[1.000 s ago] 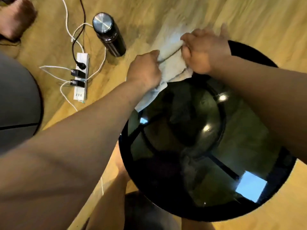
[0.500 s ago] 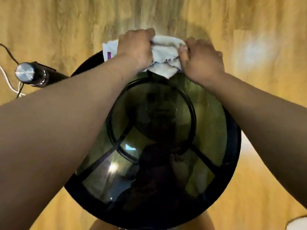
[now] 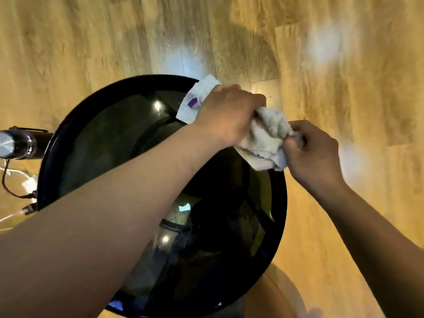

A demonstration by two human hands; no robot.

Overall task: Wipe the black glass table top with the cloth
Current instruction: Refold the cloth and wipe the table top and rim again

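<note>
A round black glass table top fills the middle of the view and mirrors ceiling lights. A white cloth with a purple tag is bunched at the table's far right rim, partly hanging past the edge. My left hand reaches across the glass and grips the cloth's left part. My right hand pinches the cloth's right end, just outside the rim. The cloth's middle is hidden under my left hand.
A dark metal flask with a silver lid stands on the wooden floor at the left edge. White and black cables lie below it, beside the table.
The cloth and both hands have shifted from the far rim round to the right rim. My view has swung, so the table now sits left of centre.
</note>
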